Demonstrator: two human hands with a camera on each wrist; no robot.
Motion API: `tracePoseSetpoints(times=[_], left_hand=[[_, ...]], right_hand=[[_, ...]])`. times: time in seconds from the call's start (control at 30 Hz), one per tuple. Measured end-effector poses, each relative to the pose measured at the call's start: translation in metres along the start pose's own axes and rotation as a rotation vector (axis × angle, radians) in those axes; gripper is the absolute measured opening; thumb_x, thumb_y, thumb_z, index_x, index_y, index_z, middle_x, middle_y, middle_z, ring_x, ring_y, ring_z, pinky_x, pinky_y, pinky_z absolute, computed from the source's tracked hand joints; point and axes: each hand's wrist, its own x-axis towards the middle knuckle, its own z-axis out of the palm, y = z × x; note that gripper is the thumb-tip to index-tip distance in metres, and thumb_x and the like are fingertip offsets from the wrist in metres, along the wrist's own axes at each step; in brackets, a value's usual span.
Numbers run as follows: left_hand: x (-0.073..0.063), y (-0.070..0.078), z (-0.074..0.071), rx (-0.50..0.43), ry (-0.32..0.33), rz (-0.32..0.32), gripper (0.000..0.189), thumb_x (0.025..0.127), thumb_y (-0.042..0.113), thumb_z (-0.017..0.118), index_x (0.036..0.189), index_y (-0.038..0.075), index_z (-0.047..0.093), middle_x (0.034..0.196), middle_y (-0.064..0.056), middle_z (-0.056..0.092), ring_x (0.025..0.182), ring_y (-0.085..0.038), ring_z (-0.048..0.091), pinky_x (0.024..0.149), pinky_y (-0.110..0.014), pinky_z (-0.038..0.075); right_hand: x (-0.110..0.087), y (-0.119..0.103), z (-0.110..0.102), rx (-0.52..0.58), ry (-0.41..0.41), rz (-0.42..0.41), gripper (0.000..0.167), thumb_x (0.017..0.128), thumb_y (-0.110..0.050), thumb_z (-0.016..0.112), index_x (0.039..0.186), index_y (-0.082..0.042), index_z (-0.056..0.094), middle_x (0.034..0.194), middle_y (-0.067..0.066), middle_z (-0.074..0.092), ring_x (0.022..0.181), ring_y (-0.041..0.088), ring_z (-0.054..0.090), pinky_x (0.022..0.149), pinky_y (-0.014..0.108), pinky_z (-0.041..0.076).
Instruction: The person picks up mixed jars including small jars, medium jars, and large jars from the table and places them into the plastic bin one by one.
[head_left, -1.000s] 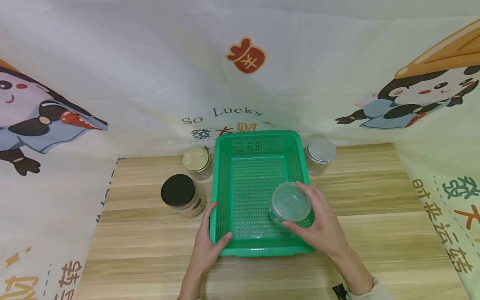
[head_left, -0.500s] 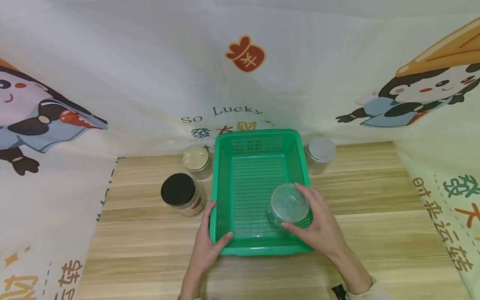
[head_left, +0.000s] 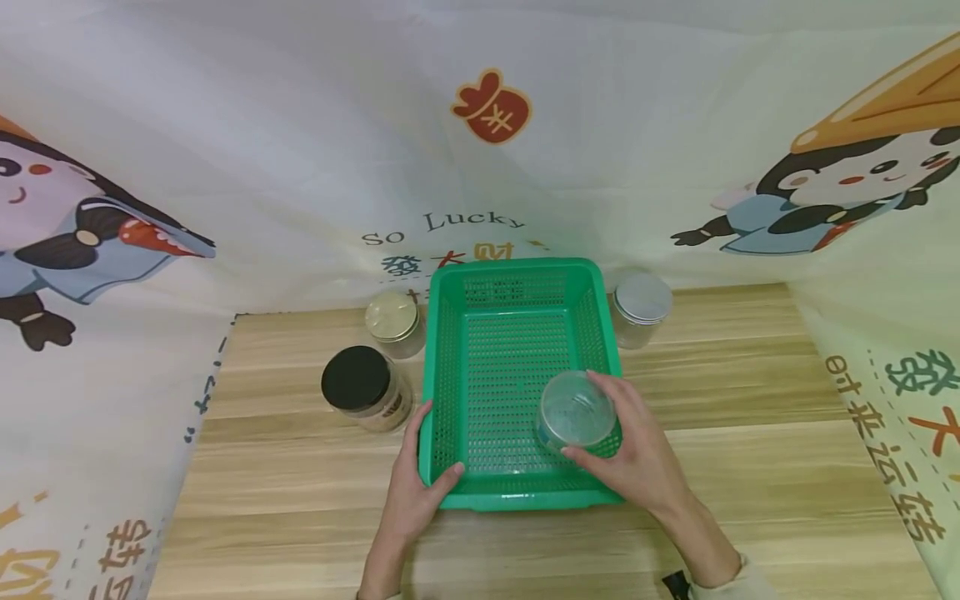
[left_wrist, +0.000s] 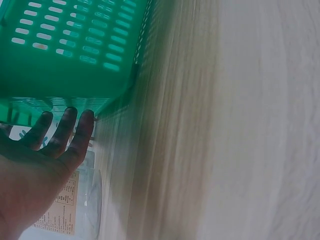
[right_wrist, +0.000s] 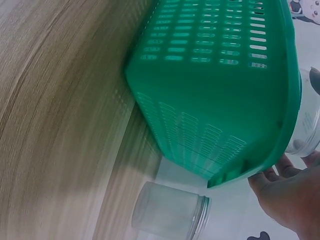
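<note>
A green plastic basket with perforated sides and bottom stands on the wooden table. My left hand grips its near left side, thumb over the rim and fingers along the outer wall. In the left wrist view, fingertips touch that wall. My right hand holds a clear round jar between thumb and fingers, over the basket's near right part. From the right wrist view the jar shows just past the rim, its lower part hidden by the basket wall.
Left of the basket stand a black-lidded jar and, farther back, a gold-lidded jar. A silver-lidded jar is at its back right. Printed white cloth surrounds the table behind and at both sides.
My right hand and the clear jar have shifted slightly left and toward me. The left hand keeps its grip on the basket, and the other jars stay put.
</note>
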Motion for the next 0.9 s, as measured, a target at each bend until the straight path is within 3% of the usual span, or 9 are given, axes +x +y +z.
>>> tracePoseSetpoints(times=[0.17, 0.4, 0.67, 0.9], left_hand=[[0.001, -0.015, 0.001, -0.008, 0.007, 0.024, 0.092, 0.081, 0.001, 0.077, 0.155, 0.028, 0.029, 0.157, -0.011, 0.033, 0.139, -0.032, 0.037, 0.109, -0.057, 0.03], [0.001, -0.018, 0.001, -0.01, 0.01, 0.048, 0.09, 0.082, 0.002, 0.077, 0.155, 0.028, 0.029, 0.157, -0.01, 0.035, 0.138, -0.032, 0.039, 0.108, -0.058, 0.032], [0.001, -0.02, 0.002, -0.009, 0.01, 0.056, 0.09, 0.083, 0.002, 0.076, 0.155, 0.029, 0.029, 0.158, -0.008, 0.033, 0.14, -0.031, 0.036, 0.109, -0.058, 0.029], [0.001, -0.021, 0.001, 0.004, 0.016, 0.054, 0.09, 0.083, 0.001, 0.076, 0.155, 0.029, 0.03, 0.158, -0.007, 0.033, 0.139, -0.031, 0.037, 0.109, -0.058, 0.03]], right_hand=[[0.0, 0.001, 0.001, -0.025, 0.004, -0.02, 0.094, 0.066, -0.026, 0.094, 0.145, -0.01, 0.046, 0.137, 0.011, 0.052, 0.121, 0.027, 0.052, 0.096, 0.053, 0.046], [-0.001, 0.004, 0.002, -0.09, 0.003, -0.045, 0.093, 0.066, -0.029, 0.093, 0.144, -0.009, 0.046, 0.135, 0.011, 0.054, 0.121, 0.027, 0.053, 0.097, 0.052, 0.045], [0.002, 0.008, 0.004, -0.17, 0.052, -0.155, 0.091, 0.066, -0.032, 0.091, 0.141, -0.004, 0.048, 0.132, 0.012, 0.057, 0.122, 0.032, 0.052, 0.118, 0.053, 0.017], [0.001, 0.01, 0.007, -0.209, 0.03, -0.189, 0.091, 0.066, -0.033, 0.09, 0.141, -0.003, 0.048, 0.131, 0.014, 0.058, 0.122, 0.033, 0.053, 0.119, 0.052, 0.016]])
